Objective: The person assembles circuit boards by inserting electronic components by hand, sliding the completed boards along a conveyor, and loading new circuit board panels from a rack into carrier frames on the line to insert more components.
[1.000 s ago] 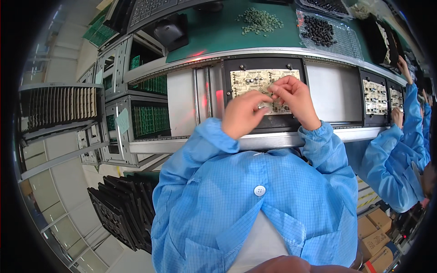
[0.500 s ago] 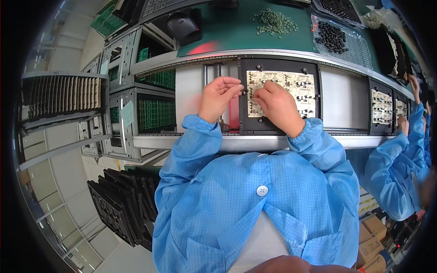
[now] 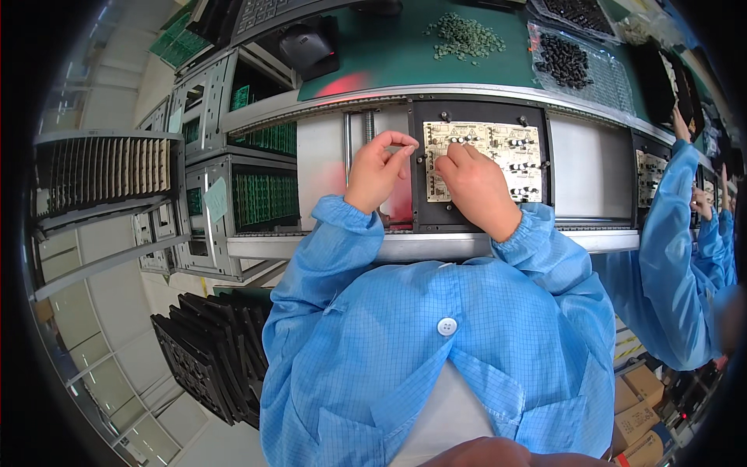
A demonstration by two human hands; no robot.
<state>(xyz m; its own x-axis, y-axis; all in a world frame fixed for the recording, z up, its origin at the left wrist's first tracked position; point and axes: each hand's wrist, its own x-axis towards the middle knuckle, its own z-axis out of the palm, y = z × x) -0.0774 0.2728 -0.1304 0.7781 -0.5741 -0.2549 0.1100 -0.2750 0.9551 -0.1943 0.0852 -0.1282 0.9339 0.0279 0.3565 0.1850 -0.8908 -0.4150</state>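
Covering part of the cream circuit board (image 3: 502, 138) beneath it, your right hand (image 3: 481, 180) bends its fingers down, tips hidden; whether they pinch anything cannot be told. Just left, your left hand (image 3: 379, 169) draws thumb and forefinger close, contents unclear. Around the board, a black frame (image 3: 486, 114) probably steadies it; beyond both hands, green pieces (image 3: 467, 37) lie heaped on the desk (image 3: 377, 58), likely for easy reach.
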